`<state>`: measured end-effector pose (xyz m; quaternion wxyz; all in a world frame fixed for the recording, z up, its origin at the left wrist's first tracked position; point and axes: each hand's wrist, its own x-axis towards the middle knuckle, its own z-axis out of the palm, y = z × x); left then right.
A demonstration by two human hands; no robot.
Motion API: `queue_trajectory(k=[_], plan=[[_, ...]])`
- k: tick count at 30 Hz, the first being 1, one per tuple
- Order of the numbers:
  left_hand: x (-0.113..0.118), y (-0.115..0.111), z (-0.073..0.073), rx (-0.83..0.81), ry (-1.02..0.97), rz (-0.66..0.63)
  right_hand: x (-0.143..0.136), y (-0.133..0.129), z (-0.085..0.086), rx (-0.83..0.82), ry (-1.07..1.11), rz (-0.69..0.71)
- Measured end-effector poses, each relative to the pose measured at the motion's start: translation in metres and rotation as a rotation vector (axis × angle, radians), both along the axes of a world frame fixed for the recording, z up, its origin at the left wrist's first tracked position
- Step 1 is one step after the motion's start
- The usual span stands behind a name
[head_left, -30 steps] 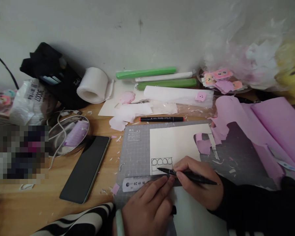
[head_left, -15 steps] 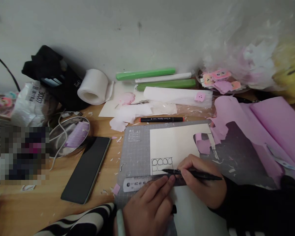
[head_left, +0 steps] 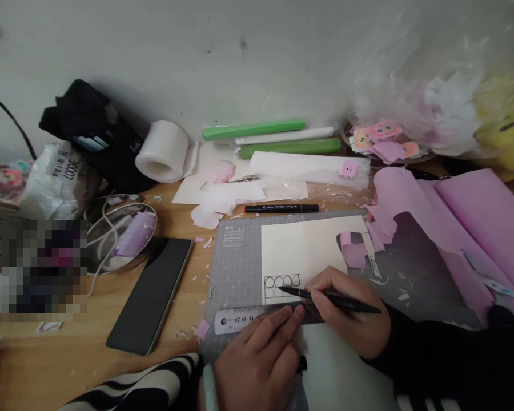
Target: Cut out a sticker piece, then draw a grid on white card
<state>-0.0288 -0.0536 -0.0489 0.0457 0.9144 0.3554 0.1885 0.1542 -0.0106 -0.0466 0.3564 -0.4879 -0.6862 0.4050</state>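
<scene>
My right hand (head_left: 349, 314) pinches a slim black pen (head_left: 340, 301). Its tip rests on white paper (head_left: 310, 245), at a drawn grid holding a row of circles and fainter circles below. My left hand (head_left: 261, 365) lies with fingers stretched flat over a metal ruler (head_left: 240, 321), pressing it across the paper under the drawing. The ruler's right part is hidden by my hands. Beneath the paper is a grey cutting mat (head_left: 237, 268). A black cap-like piece (head_left: 303, 363) shows beside my left hand.
A phone (head_left: 149, 297) lies left of the mat. Behind it are a marker (head_left: 281, 209), a paper roll (head_left: 163, 151) and green rolls (head_left: 289, 147). Pink sheets (head_left: 488, 228) and scissors (head_left: 497, 282) are at the right. Paper scraps litter the desk (head_left: 85, 354).
My right hand has shifted slightly, and the pen tip has moved a little up and left into the drawn grid. My left hand and the ruler stay in place.
</scene>
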Motion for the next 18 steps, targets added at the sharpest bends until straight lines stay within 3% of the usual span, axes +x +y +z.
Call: queue_trajectory(k=[8, 18], plan=[[0.0009, -0.0008, -0.0010, -0.030, 0.013, -0.021, 0.0020, -0.0012, 0.0004, 0.052, 0.038, -0.111], [0.0000, -0.0009, -0.0015, -0.038, 0.007, -0.014, 0.0009, -0.0012, 0.0002, 0.047, -0.008, -0.087]])
